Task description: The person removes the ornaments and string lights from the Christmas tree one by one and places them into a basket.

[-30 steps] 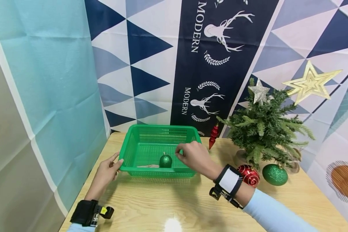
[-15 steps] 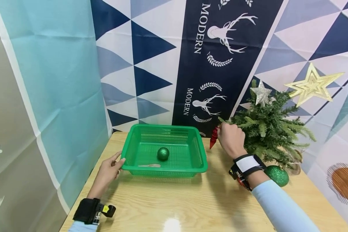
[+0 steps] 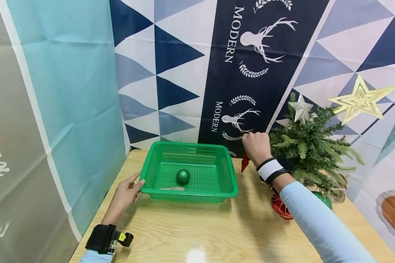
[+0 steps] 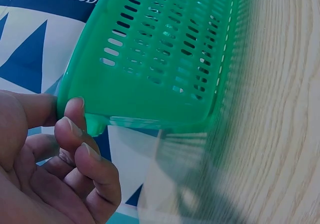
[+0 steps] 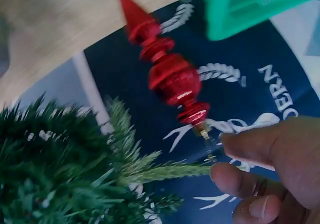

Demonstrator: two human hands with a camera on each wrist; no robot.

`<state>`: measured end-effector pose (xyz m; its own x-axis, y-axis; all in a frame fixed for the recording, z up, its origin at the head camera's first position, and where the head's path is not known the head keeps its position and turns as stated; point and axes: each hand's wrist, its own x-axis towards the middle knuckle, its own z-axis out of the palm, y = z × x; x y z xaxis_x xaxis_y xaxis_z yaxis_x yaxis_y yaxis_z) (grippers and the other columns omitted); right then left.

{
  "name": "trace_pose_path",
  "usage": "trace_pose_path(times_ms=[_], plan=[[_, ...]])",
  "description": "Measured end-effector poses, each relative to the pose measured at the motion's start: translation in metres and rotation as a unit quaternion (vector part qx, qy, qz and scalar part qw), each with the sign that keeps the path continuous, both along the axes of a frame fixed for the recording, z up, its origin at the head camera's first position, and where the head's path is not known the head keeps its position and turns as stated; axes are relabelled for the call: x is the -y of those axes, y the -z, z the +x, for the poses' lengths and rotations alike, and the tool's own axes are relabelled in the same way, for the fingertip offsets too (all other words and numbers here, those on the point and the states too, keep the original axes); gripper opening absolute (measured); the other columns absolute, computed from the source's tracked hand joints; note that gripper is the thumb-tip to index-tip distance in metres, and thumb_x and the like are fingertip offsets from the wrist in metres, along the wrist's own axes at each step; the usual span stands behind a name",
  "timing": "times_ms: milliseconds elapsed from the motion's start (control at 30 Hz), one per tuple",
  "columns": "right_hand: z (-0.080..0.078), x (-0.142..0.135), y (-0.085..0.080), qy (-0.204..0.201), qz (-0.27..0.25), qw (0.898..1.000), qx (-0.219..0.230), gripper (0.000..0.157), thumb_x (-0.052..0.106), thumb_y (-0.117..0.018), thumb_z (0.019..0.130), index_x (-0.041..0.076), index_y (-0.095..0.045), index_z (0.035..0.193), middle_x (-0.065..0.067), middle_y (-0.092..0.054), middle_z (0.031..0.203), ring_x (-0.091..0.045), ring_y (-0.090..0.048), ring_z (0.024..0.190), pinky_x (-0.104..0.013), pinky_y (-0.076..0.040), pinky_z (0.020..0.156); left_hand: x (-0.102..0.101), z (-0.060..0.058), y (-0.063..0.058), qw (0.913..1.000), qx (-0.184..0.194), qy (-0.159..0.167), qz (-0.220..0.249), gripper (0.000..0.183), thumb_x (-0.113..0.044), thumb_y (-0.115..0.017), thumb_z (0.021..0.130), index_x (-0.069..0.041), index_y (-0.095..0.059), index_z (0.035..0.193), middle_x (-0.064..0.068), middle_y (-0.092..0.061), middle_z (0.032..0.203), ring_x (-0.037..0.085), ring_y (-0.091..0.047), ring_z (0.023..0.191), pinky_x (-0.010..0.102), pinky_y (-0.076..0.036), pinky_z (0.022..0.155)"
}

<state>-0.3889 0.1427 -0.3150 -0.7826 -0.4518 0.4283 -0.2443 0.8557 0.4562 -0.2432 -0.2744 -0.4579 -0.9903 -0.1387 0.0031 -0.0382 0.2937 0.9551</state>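
My left hand (image 3: 125, 192) pinches the near-left corner rim of the green plastic basket (image 3: 187, 197), as the left wrist view shows up close. Inside the basket lie a glittery green ball ornament (image 3: 183, 176) and a thin pale item (image 3: 172, 189) of unclear kind. Beside the small Christmas tree (image 3: 299, 146), my right hand (image 3: 256, 146) pinches at the clear loop of a red finial-shaped ornament (image 5: 175, 82). Its pointed end hangs below the hand in the head view. A branch tip (image 5: 195, 171) of the tree reaches the fingertips in the right wrist view.
A silver star (image 3: 301, 108) and a large gold star (image 3: 362, 99) sit on the tree. Beneath it are a red ball (image 3: 279, 207) and a green ball (image 3: 323, 199), partly behind the right sleeve. Patterned cloth hangs behind the wooden table (image 3: 171, 230).
My right hand has gone from above the basket to the red ornament by the tree, and the ornament has shifted slightly left. The green ball in the basket rolled back. My left hand stayed.
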Motion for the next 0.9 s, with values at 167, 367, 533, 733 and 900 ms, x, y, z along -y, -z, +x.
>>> trace_pose_path(times_ms=[167,367,533,733,900], plan=[[-0.004,-0.009,0.001,0.001,0.016,1.0,-0.011,0.033,-0.005,-0.062,0.083,0.009,-0.049,0.056,-0.005,-0.05,0.051,-0.024,-0.05,0.045,-0.04,-0.038,0.039,-0.002,0.0,0.0,1.0,0.003,-0.003,0.002,0.058,-0.032,-0.056,0.101,-0.018,-0.036,0.154,0.026,-0.058,0.085,0.013,-0.039,0.049,0.033,-0.038,0.048],[-0.001,-0.014,-0.003,-0.002,0.017,1.0,-0.016,0.041,-0.007,-0.06,0.086,0.011,-0.044,0.053,-0.001,-0.04,0.047,-0.018,-0.043,0.042,-0.037,-0.035,0.039,-0.002,0.0,-0.001,1.0,0.002,0.0,0.001,0.058,-0.032,-0.055,0.101,-0.018,-0.035,0.154,0.026,-0.057,0.083,0.014,-0.042,0.051,0.037,-0.04,0.051],[0.001,-0.014,-0.011,-0.007,0.013,1.0,-0.023,0.045,-0.006,-0.059,0.088,0.014,-0.043,0.051,0.0,-0.038,0.047,-0.017,-0.041,0.043,-0.036,-0.033,0.039,-0.001,0.0,-0.001,1.0,0.004,0.005,0.001,0.06,-0.035,-0.054,0.101,-0.019,-0.033,0.155,0.026,-0.057,0.085,0.015,-0.041,0.052,0.037,-0.039,0.051],[0.006,-0.013,-0.021,-0.019,-0.017,0.998,-0.051,0.037,-0.008,-0.057,0.09,0.009,-0.048,0.058,-0.01,-0.046,0.06,-0.023,-0.041,0.043,-0.039,-0.034,0.039,0.0,-0.001,-0.001,1.0,0.0,0.003,0.009,0.06,-0.035,-0.054,0.102,-0.018,-0.033,0.155,0.027,-0.057,0.088,0.014,-0.04,0.052,0.031,-0.036,0.049],[0.011,-0.014,-0.025,-0.007,-0.037,0.997,-0.071,0.03,-0.009,-0.055,0.091,0.002,-0.049,0.063,-0.016,-0.049,0.067,-0.024,-0.042,0.043,-0.038,-0.033,0.038,-0.001,0.0,-0.001,1.0,0.002,0.005,0.005,0.06,-0.033,-0.054,0.102,-0.017,-0.033,0.155,0.028,-0.058,0.086,0.013,-0.04,0.051,0.032,-0.037,0.049]])
